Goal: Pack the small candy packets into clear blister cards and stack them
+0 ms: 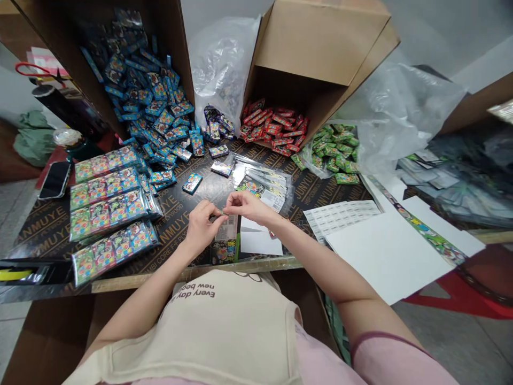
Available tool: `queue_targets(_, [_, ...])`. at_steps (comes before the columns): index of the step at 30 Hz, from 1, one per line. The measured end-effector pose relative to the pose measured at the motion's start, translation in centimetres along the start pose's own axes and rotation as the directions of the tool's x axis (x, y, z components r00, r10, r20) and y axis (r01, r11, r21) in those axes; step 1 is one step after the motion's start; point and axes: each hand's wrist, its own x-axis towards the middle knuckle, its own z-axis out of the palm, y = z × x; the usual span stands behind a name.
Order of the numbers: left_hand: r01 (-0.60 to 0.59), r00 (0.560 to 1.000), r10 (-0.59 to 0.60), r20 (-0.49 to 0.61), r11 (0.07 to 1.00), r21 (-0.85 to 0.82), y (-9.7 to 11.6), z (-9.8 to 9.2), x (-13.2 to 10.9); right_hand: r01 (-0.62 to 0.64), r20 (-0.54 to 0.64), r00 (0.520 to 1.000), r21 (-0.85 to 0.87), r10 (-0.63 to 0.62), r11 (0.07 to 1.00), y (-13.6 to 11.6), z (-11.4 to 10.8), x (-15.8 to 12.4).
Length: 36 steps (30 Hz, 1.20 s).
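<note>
My left hand (203,225) and my right hand (249,207) meet at the table's front, fingertips pinched together. Between them they grip the far edge of a clear plastic bag (226,231) with a printed, green-edged end (224,252) towards me. The exact spot under my fingertips is partly hidden. Below my right wrist lies a white card (260,243), with a bit of red beside it. Just beyond my hands sits a fanned stack of similar printed bags (264,184). A small blue box (192,183) and a purple-and-white box (222,168) lie beyond my left hand.
Filled multi-packs (114,248) are stacked at left, near a phone (55,180). Cartons spill blue boxes (160,115) and red boxes (274,125); green boxes (336,147) lie beside them. White sheets (372,246) and label sheets (340,216) cover the right side.
</note>
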Motion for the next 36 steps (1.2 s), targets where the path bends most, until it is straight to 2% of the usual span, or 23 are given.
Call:
queue_targets(3, [-0.093, 0.994, 0.084, 0.074, 0.988, 0.122, 0.0, -0.2, -0.2, 0.001, -0.080, 0.997, 0.069, 0.004, 0.998, 0.8, -0.2, -0.1])
queue_targets(5, [-0.126, 0.987, 0.103, 0.126, 0.973, 0.192, -0.4, -0.7, -0.2, 0.013, -0.156, 0.988, 0.004, -0.013, 1.000, 1.6, -1.4, -0.4])
queue_targets(7, [-0.122, 0.984, 0.078, 0.163, 0.952, 0.282, -1.2, -1.3, -0.1, 0.008, -0.290, 0.953, -0.248, -0.082, 0.969, 2.6, -3.4, -1.0])
queue_targets(8, [-0.118, 0.980, 0.055, 0.189, 0.934, 0.338, -1.6, -1.7, -0.1, -0.031, -0.357, 0.925, -0.415, -0.132, 0.909, 3.3, -4.5, -1.4])
queue_targets(10, [-0.151, 0.953, 0.011, 0.302, 0.883, 0.445, -2.4, -2.1, -0.3, -0.179, -0.423, 0.887, -0.683, -0.184, 0.708, 5.1, -6.5, -2.3])
queue_targets(11, [-0.198, 0.918, -0.005, 0.395, 0.859, 0.472, -2.8, -2.1, -0.6, -0.250, -0.427, 0.890, -0.752, -0.161, 0.609, 6.0, -7.2, -2.8])
queue_targets(12, [-0.259, 0.862, -0.018, 0.506, 0.844, 0.471, -3.1, -1.9, -0.9, -0.300, -0.423, 0.899, -0.786, -0.116, 0.541, 7.0, -7.7, -3.3])
queue_targets(13, [-0.317, 0.785, -0.032, 0.619, 0.837, 0.446, -3.4, -1.7, -1.3, -0.326, -0.415, 0.907, -0.798, -0.069, 0.507, 8.0, -7.9, -3.6])
queue_targets(15, [-0.389, 0.618, -0.068, 0.783, 0.839, 0.380, -4.0, -0.9, -2.1, -0.339, -0.407, 0.913, -0.792, -0.024, 0.508, 9.7, -7.7, -4.1])
queue_targets(16, [-0.401, 0.562, -0.084, 0.823, 0.843, 0.360, -4.2, -0.5, -2.4, -0.336, -0.411, 0.911, -0.784, -0.029, 0.521, 10.4, -7.4, -4.2])
queue_targets(17, [-0.405, 0.533, -0.093, 0.841, 0.844, 0.350, -4.4, 0.0, -2.6, -0.332, -0.417, 0.908, -0.778, -0.044, 0.534, 11.0, -7.1, -4.2])
queue_targets(18, [-0.410, 0.525, -0.092, 0.846, 0.844, 0.346, -4.6, 0.4, -2.7, -0.326, -0.422, 0.905, -0.773, -0.057, 0.544, 11.4, -6.8, -4.2])
queue_targets(23, [-0.448, 0.550, 0.048, 0.834, 0.860, 0.246, -4.7, 1.2, -2.2, -0.276, -0.413, 0.905, -0.754, -0.103, 0.596, 12.1, -6.1, -4.1])
queue_targets(24, [-0.432, 0.571, 0.074, 0.817, 0.874, 0.222, -4.5, 1.2, -2.0, -0.267, -0.412, 0.904, -0.749, -0.110, 0.607, 12.2, -6.1, -4.1])
queue_targets(26, [-0.363, 0.655, 0.104, 0.749, 0.912, 0.191, -3.9, 1.1, -1.7, -0.256, -0.416, 0.901, -0.738, -0.124, 0.624, 12.1, -5.9, -4.3])
queue_targets(29, [-0.165, 0.823, 0.091, 0.561, 0.983, 0.084, -2.9, 0.5, -1.5, -0.257, -0.438, 0.889, -0.718, -0.132, 0.647, 12.0, -5.8, -4.7])
queue_targets(31, [0.027, 0.911, 0.008, 0.413, 0.997, -0.079, -2.4, 0.1, -1.5, -0.266, -0.455, 0.881, -0.703, -0.130, 0.660, 11.8, -6.0, -4.9])
queue_targets(33, [0.206, 0.941, -0.105, 0.321, 0.932, -0.299, -2.3, -0.1, -1.4, -0.272, -0.472, 0.875, -0.666, -0.110, 0.694, 11.6, -6.4, -5.1])
queue_targets(36, [0.398, 0.911, -0.260, 0.319, 0.754, -0.522, -2.7, 0.0, -1.4, -0.256, -0.478, 0.877, -0.558, -0.054, 0.790, 10.8, -6.8, -5.1])
